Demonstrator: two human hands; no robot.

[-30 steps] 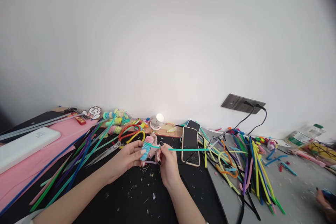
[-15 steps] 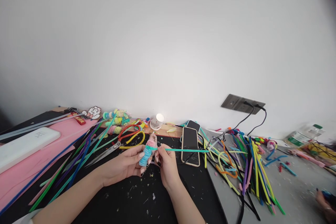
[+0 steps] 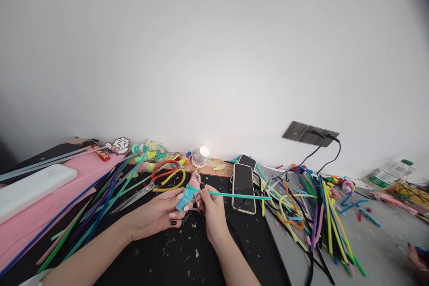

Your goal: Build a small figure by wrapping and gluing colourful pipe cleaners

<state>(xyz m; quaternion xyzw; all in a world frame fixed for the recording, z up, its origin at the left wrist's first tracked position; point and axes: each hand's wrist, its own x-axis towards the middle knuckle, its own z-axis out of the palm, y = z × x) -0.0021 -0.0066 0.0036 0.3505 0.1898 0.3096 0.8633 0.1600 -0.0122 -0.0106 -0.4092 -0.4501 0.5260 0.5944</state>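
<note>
- The wrapped bundle, a little roll of teal, blue and pink coils, sits just above the black mat, near the middle of the desk, with both hands on it.
- The left hand has it: fingers curled around the lower end, thumb across the front, a firm narrow clasp.
- The right hand pinches the teal pipe cleaner right where it meets the bundle, fingertips tight on the strand.
- The free length of that strand runs out to the right, nearly level, passing over the phone.
- Judging by this, a winding turn is in hand: the strand looks to be laid on near the top of the roll.
- A further turn would call for steady tension from the right hand while the left turns or steadies the roll.
- Around them: scissors with red and yellow handles lie just left of the bundle, and long stems fan across the pink sheet.
- To the right, a heap of coloured pipe cleaners crosses black cables; the trailing end could snag there or on the phone.
- Another person's hand shows at the far right edge, well apart.
</note>
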